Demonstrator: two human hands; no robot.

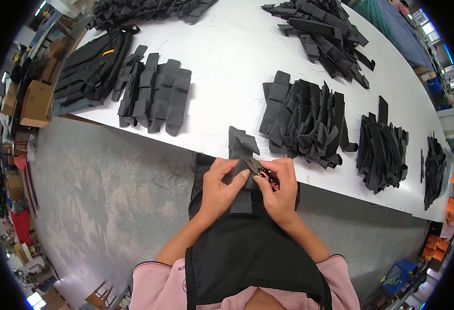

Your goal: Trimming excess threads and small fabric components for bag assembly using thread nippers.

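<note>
A dark grey fabric strip (241, 202) is pinched in my left hand (219, 187), thumb on top, just off the table's near edge. Its upper end, with a folded flap, lies on the white tabletop, while the lower end hangs over my black apron. In my right hand (279, 190) is a pair of thread snips (253, 165), its dark blades pointing up and left against the fabric beside my left thumb. My right fingers are curled around the snips' handle, and part of it is hidden. Whether the blades are parted is hard to tell.
Just right of the strip lies a pile of grey fabric pieces (305, 121), with more piles (382, 152) farther right. Several strips (157, 95) lie at left beside a black backpack (90, 70). The white table (227, 67) ends in front of me. Cardboard boxes (37, 103) stand far left.
</note>
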